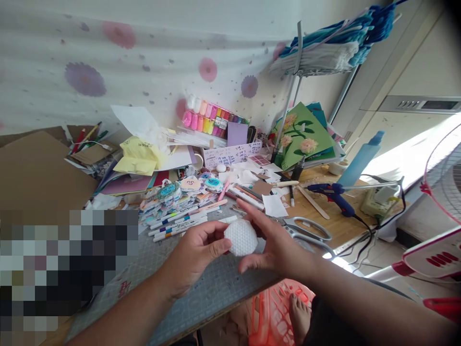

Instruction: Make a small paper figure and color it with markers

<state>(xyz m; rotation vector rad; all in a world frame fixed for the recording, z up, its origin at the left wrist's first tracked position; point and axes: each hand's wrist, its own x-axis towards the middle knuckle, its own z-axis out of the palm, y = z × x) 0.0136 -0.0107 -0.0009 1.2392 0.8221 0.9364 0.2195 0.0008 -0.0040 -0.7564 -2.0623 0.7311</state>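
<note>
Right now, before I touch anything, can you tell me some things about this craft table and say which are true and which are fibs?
1. The left hand holds a white dimpled disc. True.
2. The right hand is gripping the scissors. False: it is spread open by the disc, and the scissors lie on the worktop.
3. The glue gun is blue. True.
4. The white marker pens near the left hand stand in a mug. False: they lie on the worktop.
5. A green card has flowers on it. True.
</note>
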